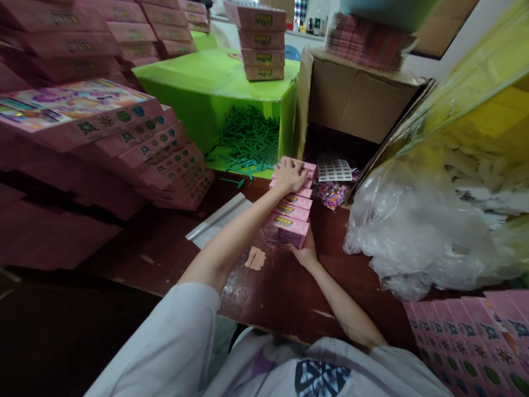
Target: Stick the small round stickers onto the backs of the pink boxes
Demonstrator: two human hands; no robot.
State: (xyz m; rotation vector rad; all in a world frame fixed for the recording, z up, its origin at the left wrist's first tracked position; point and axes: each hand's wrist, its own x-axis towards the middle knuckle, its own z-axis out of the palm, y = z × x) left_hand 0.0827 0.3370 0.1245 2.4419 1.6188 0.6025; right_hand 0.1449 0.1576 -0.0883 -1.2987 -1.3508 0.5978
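Observation:
A row of several pink boxes (pixel 291 212) lies on the dark red-brown table, each leaning over the one behind it. My left hand (pixel 290 175) rests on the far end of the row, its fingers spread over the box tops. At the near end, my right hand (pixel 305 251) touches the lower right corner of the nearest box, the fingers partly hidden behind it. Left of the row, a clear plastic sleeve (pixel 223 220) lies flat under my left forearm. Just right of the row are a sheet of small printed labels (pixel 334 170) and a bag of colourful beads (pixel 332 194).
A green bin (pixel 177 82) with green sticks (pixel 250 138) stands behind, a pink stack (pixel 263 41) on top. Beside it is a cardboard box (pixel 351 94). Pink boxes (pixel 111 116) crowd the left; clear plastic bags (pixel 409 220) and more pink boxes (pixel 471 336) lie right.

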